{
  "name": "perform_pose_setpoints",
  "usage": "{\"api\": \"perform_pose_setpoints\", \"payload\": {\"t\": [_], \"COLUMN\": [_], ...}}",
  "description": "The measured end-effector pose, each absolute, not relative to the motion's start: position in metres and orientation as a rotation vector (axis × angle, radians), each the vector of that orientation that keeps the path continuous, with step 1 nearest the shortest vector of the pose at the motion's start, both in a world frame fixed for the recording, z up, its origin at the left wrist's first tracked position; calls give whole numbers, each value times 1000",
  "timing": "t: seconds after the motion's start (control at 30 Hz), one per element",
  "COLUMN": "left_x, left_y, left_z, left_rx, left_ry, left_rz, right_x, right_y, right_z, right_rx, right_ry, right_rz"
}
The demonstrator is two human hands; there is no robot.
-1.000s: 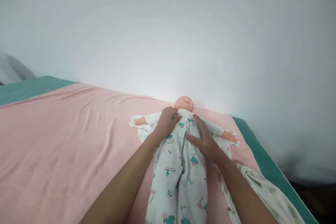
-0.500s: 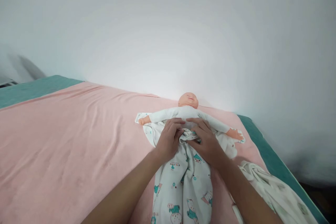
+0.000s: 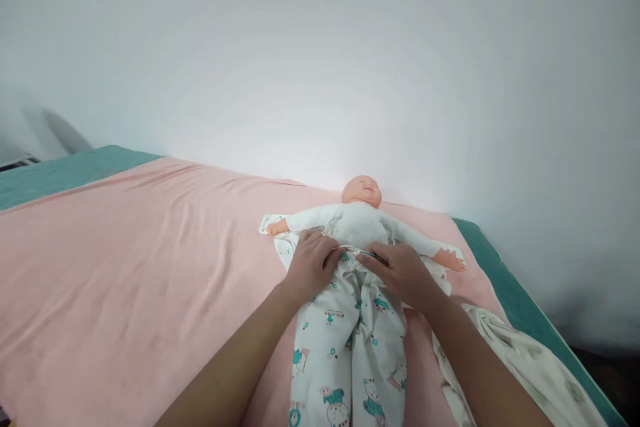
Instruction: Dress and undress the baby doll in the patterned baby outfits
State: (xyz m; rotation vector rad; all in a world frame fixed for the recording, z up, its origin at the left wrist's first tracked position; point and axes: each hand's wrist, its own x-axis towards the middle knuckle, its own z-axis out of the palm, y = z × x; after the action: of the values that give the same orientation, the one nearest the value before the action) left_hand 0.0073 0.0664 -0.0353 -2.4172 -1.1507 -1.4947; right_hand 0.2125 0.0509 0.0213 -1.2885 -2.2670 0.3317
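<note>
A baby doll (image 3: 363, 192) lies on its back with both arms spread, its white torso showing above the waist. White pants (image 3: 327, 340) printed with teal cartoon animals cover its legs and reach toward me. My left hand (image 3: 314, 261) is closed on the waistband at the doll's left-of-picture hip. On the other side, my right hand (image 3: 395, 270) pinches the same waistband, thumb toward the middle. A printed white shirt (image 3: 284, 250) lies spread beneath the doll's arms and torso.
A pink sheet (image 3: 165, 280) lies under the doll, over a teal surface (image 3: 80, 170) that shows at both sides. A crumpled white cloth (image 3: 530, 360) with pale green marks lies at the right. Behind stands a plain wall (image 3: 320, 67).
My hands have moved apart, spreading the waistband across the doll's waist. The bunched cloth between them is flatter, and more of the white torso shows.
</note>
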Motion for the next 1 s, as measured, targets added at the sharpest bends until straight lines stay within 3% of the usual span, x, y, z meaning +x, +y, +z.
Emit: {"api": "perform_pose_setpoints", "payload": {"t": [0.27, 0.57, 0.73, 1.0], "left_x": [-18, -21, -21, -16], "left_y": [36, 6, 11, 22], "left_z": [-43, -52, -51, -52], "left_rx": [-2534, -2669, -2696, -2850], "left_ry": [-1551, -1893, -1920, -1903], "left_rz": [-1295, -1332, -1412, -1958], "right_x": [226, 255, 256, 250], "right_y": [49, 36, 22, 21], "right_z": [12, -14, -29, -45], "right_rx": [-1382, -1583, -1514, -1223], "right_ry": [-2232, -2110, -2030, -1639], "right_rz": [237, 165, 409, 974]}}
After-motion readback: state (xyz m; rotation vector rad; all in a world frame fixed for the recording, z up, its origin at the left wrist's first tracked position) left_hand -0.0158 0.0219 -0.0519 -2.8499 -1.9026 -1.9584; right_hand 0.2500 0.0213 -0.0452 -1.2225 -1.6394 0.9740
